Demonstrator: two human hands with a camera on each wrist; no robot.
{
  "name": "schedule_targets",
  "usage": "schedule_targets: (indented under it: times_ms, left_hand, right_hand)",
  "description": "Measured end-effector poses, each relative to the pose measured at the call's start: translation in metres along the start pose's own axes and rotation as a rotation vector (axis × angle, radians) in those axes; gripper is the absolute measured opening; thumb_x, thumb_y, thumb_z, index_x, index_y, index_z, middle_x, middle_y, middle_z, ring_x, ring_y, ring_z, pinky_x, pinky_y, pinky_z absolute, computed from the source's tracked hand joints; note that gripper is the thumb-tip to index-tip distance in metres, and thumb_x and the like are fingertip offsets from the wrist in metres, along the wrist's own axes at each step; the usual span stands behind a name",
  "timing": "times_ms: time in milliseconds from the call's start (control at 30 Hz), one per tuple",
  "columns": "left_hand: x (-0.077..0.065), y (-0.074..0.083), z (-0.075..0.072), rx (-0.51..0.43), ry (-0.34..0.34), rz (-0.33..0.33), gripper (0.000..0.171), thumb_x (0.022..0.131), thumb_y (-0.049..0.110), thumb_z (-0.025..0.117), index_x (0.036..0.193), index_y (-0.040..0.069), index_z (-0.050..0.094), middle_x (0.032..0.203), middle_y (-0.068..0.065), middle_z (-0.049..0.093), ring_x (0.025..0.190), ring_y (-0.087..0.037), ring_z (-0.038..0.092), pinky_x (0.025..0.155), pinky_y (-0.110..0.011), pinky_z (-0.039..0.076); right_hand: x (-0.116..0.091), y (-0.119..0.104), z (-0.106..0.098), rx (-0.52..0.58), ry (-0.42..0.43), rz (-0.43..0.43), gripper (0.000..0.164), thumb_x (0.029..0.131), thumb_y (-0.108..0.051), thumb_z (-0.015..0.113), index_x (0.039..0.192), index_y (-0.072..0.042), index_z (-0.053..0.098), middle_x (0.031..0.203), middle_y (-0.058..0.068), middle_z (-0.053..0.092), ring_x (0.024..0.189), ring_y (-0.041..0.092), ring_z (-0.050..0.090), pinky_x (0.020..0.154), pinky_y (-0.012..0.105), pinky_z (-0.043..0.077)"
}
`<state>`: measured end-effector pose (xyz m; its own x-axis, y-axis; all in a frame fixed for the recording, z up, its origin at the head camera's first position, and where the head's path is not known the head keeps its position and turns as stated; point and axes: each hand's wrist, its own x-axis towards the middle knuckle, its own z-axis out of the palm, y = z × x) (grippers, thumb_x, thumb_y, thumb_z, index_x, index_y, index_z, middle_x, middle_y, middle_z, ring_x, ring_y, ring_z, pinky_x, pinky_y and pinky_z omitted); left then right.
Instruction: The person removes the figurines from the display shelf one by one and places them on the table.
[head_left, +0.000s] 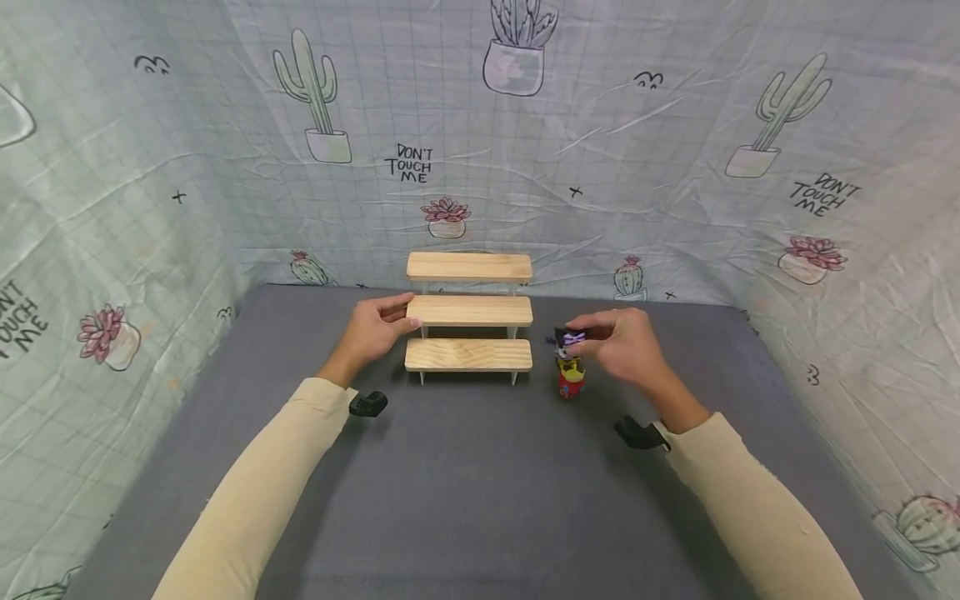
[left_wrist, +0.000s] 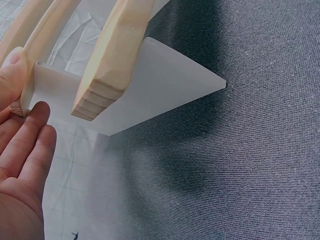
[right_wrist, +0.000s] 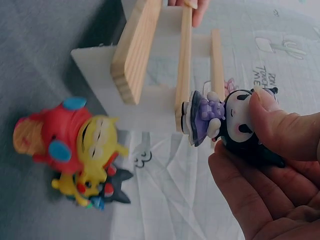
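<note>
A three-tier display stand, with pale wooden boards on translucent side supports, stands on the grey cloth. My left hand grips the left end of its middle board, thumb on top and fingers at the underside. To the right of the stand, my right hand pinches a figurine by its black-hooded head; it has a white face and a purple dress. In the right wrist view it appears sideways. A red figurine with a yellow face stands on the cloth below, beside a smaller yellow-and-dark figurine.
A pale cloth backdrop printed with cacti rises behind and at both sides of the grey cloth surface. Black wrist devices hang beneath both cream sleeves.
</note>
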<state>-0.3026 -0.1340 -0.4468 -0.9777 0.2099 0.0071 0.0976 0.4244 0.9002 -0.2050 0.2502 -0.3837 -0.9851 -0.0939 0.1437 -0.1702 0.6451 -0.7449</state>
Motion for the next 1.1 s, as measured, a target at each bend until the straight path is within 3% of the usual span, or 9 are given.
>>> schedule_targets:
  times_ms: [100, 333, 567, 800, 1100]
  left_hand:
    - [0.000, 0.000, 0.000, 0.006, -0.003, -0.008, 0.058, 0.099, 0.018, 0.075, 0.153, 0.010, 0.055, 0.152, -0.018, 0.058, 0.140, -0.033, 0.059, 0.110, -0.047, 0.057]
    - [0.000, 0.000, 0.000, 0.002, -0.008, -0.010, 0.058, 0.099, 0.020, 0.075, 0.153, 0.011, 0.055, 0.153, -0.017, 0.057, 0.141, -0.033, 0.058, 0.111, -0.048, 0.056]
    - [0.000, -0.002, -0.001, -0.001, -0.009, -0.001, 0.059, 0.099, 0.019, 0.075, 0.153, 0.010, 0.054, 0.156, -0.016, 0.055, 0.142, -0.033, 0.057, 0.112, -0.047, 0.056]
    - [0.000, -0.001, -0.001, 0.005, -0.006, 0.018, 0.058, 0.099, 0.019, 0.075, 0.152, 0.009, 0.055, 0.158, -0.015, 0.053, 0.142, -0.034, 0.056, 0.111, -0.047, 0.056]
    - [0.000, -0.003, -0.001, 0.004, -0.011, 0.009, 0.058, 0.099, 0.020, 0.074, 0.153, 0.010, 0.054, 0.159, -0.013, 0.051, 0.143, -0.034, 0.056, 0.111, -0.048, 0.056]
  right_hand:
    - [-0.004, 0.005, -0.005, -0.015, 0.011, 0.001, 0.029, 0.083, -0.008, 0.088, 0.111, -0.006, 0.083, 0.110, 0.018, 0.080, 0.091, 0.022, 0.080, 0.068, 0.019, 0.060]
    - [-0.012, 0.015, -0.017, -0.019, 0.037, 0.034, 0.028, 0.083, -0.009, 0.089, 0.111, -0.007, 0.083, 0.110, 0.018, 0.080, 0.079, -0.005, 0.071, 0.061, 0.023, 0.059]
    - [-0.023, 0.025, -0.024, -0.009, 0.053, 0.089, 0.028, 0.084, -0.009, 0.088, 0.111, -0.004, 0.082, 0.113, 0.022, 0.078, 0.077, -0.007, 0.068, 0.059, 0.023, 0.059]
    - [-0.034, 0.042, -0.026, -0.049, 0.078, 0.085, 0.031, 0.082, -0.008, 0.089, 0.112, -0.002, 0.082, 0.116, 0.024, 0.077, 0.080, -0.015, 0.066, 0.066, 0.015, 0.059]
    - [-0.044, 0.066, -0.021, -0.060, 0.113, 0.087, 0.031, 0.080, -0.004, 0.090, 0.109, 0.001, 0.082, 0.111, 0.025, 0.078, 0.079, -0.019, 0.064, 0.065, 0.011, 0.058]
